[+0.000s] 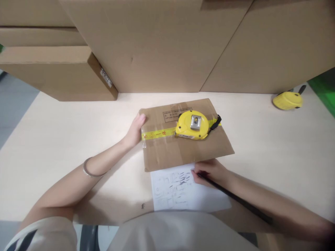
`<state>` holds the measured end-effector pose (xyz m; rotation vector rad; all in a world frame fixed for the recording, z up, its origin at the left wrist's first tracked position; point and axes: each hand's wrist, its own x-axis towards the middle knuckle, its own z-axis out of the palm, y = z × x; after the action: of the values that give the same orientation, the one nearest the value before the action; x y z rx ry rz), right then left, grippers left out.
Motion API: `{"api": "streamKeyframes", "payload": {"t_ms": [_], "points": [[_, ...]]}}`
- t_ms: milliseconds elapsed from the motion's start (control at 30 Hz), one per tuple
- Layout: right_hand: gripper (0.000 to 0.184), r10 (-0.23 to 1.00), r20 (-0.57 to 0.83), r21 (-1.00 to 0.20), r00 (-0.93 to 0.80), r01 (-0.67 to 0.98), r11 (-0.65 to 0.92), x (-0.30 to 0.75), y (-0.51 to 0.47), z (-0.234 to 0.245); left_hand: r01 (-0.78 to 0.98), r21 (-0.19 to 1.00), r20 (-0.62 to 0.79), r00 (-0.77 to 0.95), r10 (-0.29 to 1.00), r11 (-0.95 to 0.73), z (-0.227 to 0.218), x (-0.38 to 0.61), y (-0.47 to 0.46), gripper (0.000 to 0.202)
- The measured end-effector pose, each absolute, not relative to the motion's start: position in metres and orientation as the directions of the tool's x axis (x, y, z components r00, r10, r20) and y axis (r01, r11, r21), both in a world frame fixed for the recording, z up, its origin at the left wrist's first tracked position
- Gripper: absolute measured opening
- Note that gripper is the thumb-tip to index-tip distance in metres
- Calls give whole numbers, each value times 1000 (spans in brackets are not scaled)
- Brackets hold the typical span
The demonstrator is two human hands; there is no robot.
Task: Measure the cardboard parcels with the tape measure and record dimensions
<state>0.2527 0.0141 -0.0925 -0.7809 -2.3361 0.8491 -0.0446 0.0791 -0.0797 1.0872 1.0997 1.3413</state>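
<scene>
My left hand (135, 131) is closed on the left edge of a small flat cardboard box (167, 153), thumb on top and the other fingers hidden. A yellow tape measure (190, 130) with a metal belt clip and black wrist strap lies on the box, over a strip of yellow printed tape (157, 134). Below the box's front edge, my right hand (209, 172) pinches a long black pen (235, 197), its tip end over a white sheet of paper (193, 197). Handwritten marks cover part of the sheet; the box hides its top edge.
Large cardboard boxes (157, 45) stand along the back of the pale table (261, 139). A thinner carton (52, 75) with a label stands at the back left. Another yellow tape measure (288, 100) lies at the back right.
</scene>
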Motion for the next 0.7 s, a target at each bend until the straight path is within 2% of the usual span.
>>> {"api": "streamKeyframes", "payload": {"t_ms": [433,700], "points": [[27,693,217,-725,-687,362,586,254,14,-97,-234,972,26,32,999,-18,-80,-45,79,55],[25,723,173,-737,-668,399,545,253,12,-100,-245,969,-26,65,998,41,-75,-45,78,56]]}}
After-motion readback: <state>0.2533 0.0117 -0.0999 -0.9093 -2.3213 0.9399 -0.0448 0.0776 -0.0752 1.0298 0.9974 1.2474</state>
